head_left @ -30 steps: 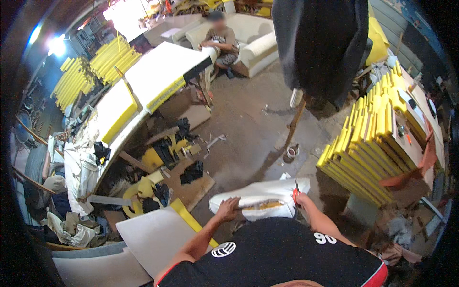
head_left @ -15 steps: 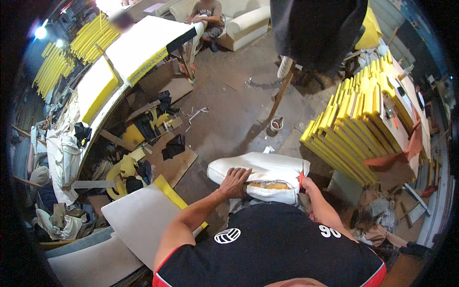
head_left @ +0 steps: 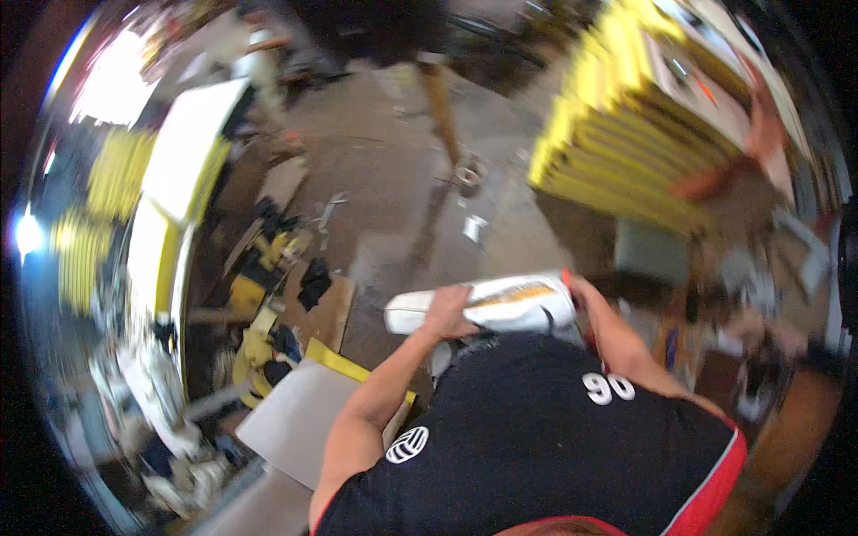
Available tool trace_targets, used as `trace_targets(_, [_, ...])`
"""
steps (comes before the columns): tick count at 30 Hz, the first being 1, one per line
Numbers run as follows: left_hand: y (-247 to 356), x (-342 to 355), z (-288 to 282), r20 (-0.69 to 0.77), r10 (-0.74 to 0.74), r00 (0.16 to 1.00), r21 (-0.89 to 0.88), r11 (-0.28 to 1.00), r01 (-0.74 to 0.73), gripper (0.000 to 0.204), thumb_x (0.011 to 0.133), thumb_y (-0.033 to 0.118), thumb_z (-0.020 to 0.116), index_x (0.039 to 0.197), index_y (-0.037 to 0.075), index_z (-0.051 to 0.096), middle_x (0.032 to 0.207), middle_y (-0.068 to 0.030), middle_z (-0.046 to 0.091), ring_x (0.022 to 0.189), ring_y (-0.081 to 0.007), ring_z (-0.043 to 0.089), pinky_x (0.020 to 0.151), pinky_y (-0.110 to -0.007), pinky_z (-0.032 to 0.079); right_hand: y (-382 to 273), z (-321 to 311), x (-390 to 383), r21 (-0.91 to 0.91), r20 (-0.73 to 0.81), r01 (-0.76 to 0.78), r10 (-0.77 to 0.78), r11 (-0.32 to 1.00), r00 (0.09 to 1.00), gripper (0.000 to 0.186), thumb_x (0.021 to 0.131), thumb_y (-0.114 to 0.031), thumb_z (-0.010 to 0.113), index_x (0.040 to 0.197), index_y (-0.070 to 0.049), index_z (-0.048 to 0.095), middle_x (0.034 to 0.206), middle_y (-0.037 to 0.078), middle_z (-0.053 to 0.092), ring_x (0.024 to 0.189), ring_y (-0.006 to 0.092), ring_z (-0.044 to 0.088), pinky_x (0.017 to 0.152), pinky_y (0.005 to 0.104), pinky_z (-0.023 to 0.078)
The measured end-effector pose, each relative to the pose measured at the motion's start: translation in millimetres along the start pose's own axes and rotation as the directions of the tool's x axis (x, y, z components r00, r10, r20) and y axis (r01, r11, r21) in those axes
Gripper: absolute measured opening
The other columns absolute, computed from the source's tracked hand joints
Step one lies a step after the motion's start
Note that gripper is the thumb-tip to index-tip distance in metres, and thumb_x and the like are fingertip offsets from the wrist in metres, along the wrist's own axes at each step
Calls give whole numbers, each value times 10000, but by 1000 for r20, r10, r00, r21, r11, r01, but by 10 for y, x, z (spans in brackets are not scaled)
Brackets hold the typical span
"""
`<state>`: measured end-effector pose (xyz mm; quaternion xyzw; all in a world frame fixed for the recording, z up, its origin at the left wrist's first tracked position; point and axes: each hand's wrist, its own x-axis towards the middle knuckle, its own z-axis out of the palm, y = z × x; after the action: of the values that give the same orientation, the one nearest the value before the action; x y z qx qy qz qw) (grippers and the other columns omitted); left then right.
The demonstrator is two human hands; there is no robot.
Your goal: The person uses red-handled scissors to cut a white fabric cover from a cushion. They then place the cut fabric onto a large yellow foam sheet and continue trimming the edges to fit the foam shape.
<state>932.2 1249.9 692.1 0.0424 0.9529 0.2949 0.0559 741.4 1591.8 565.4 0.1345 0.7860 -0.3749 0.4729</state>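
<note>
A white-covered cushion (head_left: 407,313) lies across in front of my body, its long open side turned up. Yellow-orange foam (head_left: 525,294) shows through that gap in the cover. My left hand (head_left: 449,313) clasps the cushion left of the opening, fingers over its far edge. At the right end, my right hand (head_left: 585,293) is closed around scissors with orange-red handles (head_left: 566,278). Their blades cannot be made out in the blur, and most of the right fingers are hidden.
Yellow-edged panels (head_left: 617,134) are stacked at the right. A long white padded piece (head_left: 183,156) stands at the left, near scraps on the floor. Close to my left arm lies a grey panel with yellow edging (head_left: 299,415). A small pot (head_left: 468,175) stands ahead.
The cushion has tipped so that its open, foam-showing side faces up more. Both hands have moved with it, the left now clasping rather than lying flat. My view has swung rightward and blurred.
</note>
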Motion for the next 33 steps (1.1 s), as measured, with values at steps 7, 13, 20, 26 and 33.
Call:
trace_targets(7, [730,366,88,144,-270,952,134,958,252,785,571,320,829,1218,1,519,1077,-191,581,1039,-379,545,918,-480,417,272,-510,206,22,-1,-100,100,995,995,698,807,-601,652,1067,46,689,1036,249,691,980,365,683,800,469,531])
trace_targets(13, [845,355,226,-8,-360,933,150,922,357,785,596,311,795,1247,-7,495,1070,-191,578,1021,-384,550,913,-485,419,573,-980,-126,-553,-159,-110,25,826,987,645,813,-562,648,1014,48,711,1068,262,691,998,359,688,832,448,543])
trace_targets(20, [318,414,559,-68,-529,846,117,838,533,811,593,267,832,1262,-31,484,1088,-235,583,1033,-422,553,903,-512,438,1089,-1288,-118,-623,-280,-287,135,728,951,400,869,-305,620,1058,41,687,1116,260,676,1024,407,669,881,482,535])
trace_targets(26, [-39,368,1021,-164,-646,745,82,744,663,745,630,209,802,1248,-65,489,1106,-241,574,1041,-420,550,926,-506,438,1400,-1662,640,-699,-259,-232,63,677,964,425,874,-348,631,1074,26,659,1056,242,686,982,422,665,883,502,523])
trace_targets(33, [-164,468,1139,-311,-896,318,64,315,947,896,761,188,778,1449,-125,295,1442,-333,410,1343,-396,431,1104,-450,372,1589,-2386,2605,-937,-72,-11,-161,350,984,332,871,-321,648,1026,-30,689,1037,223,696,1018,372,664,913,459,523])
